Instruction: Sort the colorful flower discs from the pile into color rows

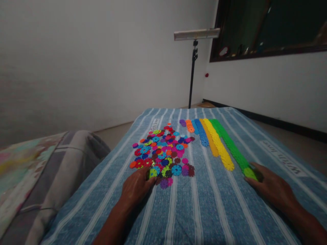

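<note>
My left hand [136,185] is at the near left edge of a loose pile of notched plastic discs [162,154] in mixed colours. Its thumb and fingers close on a lime-green disc [153,172]. On the right, a lime-green disc [250,174] is between the thumb and fingers of my right hand [270,182], at the near end of a long row of green discs [233,151]. Left of that row lie a yellow row [219,146], an orange-yellow row [212,143] and a blue row [202,134]. Shorter rows in light blue, orange and purple follow.
A blue striped cloth [194,211] covers the table. Beyond its far edge stands a black stand [192,75] with a light bar [196,34]. At the left is something draped with a grey checked cloth [79,153]. A dark window [270,27] is in the right wall.
</note>
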A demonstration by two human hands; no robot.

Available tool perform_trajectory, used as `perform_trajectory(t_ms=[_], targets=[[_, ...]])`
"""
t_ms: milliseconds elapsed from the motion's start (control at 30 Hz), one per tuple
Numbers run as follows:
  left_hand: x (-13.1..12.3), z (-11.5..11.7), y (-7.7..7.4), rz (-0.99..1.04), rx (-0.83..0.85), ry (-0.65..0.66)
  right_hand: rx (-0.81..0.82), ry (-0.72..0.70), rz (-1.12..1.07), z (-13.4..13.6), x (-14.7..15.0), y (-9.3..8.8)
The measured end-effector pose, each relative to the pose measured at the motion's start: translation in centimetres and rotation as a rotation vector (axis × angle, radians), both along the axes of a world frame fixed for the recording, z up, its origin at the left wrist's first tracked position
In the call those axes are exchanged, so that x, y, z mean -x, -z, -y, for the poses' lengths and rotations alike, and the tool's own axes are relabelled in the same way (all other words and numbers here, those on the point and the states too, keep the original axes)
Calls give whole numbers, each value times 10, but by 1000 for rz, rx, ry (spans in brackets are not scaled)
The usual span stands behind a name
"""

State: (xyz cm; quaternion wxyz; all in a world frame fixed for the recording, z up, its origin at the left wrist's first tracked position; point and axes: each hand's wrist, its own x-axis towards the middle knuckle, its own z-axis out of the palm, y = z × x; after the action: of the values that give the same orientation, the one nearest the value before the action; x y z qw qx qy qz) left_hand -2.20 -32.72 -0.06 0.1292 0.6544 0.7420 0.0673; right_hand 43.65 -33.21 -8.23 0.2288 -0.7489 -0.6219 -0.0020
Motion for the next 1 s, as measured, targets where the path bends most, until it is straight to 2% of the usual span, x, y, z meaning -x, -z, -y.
perform_trajectory(t_ms=[167, 800, 1000], targets=[[2, -3, -2, -12, 5, 10, 79, -19, -23, 0, 8, -8], [7, -10, 1, 162, -77, -14, 29, 2, -39, -1, 10, -6], [6, -12, 0, 120, -50, 15, 3, 10, -59, -2, 11, -5]])
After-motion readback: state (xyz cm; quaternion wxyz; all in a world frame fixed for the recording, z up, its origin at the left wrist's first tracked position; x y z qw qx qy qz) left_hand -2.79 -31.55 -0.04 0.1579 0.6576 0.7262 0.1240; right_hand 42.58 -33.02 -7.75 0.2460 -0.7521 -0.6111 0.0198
